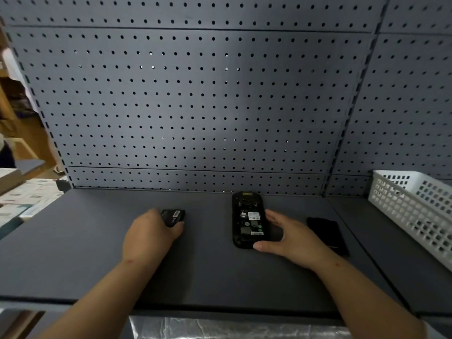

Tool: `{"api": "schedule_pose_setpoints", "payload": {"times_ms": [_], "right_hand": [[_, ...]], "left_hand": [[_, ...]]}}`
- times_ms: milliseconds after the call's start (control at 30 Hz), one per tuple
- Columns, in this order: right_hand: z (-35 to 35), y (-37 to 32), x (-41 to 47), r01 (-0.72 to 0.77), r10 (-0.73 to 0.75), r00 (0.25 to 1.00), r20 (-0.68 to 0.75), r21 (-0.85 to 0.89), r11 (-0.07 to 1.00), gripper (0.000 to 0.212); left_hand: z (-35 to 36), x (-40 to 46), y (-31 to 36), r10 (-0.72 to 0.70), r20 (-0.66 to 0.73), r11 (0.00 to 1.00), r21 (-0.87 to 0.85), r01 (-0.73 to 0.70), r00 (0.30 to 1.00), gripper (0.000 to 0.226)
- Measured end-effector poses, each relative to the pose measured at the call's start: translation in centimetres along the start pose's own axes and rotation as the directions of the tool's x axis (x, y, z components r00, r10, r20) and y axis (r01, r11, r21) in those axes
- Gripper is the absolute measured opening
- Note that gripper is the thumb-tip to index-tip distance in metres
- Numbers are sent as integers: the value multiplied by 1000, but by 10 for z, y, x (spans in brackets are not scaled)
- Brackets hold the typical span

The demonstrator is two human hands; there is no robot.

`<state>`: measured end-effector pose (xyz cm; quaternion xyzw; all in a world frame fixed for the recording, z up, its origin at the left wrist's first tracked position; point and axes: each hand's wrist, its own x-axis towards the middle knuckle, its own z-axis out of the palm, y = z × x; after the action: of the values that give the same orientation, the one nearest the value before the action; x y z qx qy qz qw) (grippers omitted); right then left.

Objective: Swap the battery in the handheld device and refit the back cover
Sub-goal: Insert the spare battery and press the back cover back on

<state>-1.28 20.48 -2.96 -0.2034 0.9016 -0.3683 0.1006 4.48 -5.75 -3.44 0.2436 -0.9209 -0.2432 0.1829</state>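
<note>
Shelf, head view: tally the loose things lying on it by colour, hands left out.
Black: 3 (battery, handheld device, back cover)
White: 1 (basket)
Total: 4

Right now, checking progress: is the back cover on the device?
No, the device shows bare internals; the back cover lies on the shelf beside it.
</note>
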Motion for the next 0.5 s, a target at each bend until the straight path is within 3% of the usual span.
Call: {"api": "schedule_pose_setpoints", "payload": {"times_ms": [333, 500], "right_hand": [[-5, -3, -2, 18, -18, 1000, 15, 20, 1000, 92], [-9, 0, -4, 41, -45, 999, 31, 123, 992, 82]], "left_hand": [[2, -27, 95, 246, 139, 965, -129, -229, 959, 35], [18, -37, 122, 294, 204, 948, -188, -257, 934, 27]]}}
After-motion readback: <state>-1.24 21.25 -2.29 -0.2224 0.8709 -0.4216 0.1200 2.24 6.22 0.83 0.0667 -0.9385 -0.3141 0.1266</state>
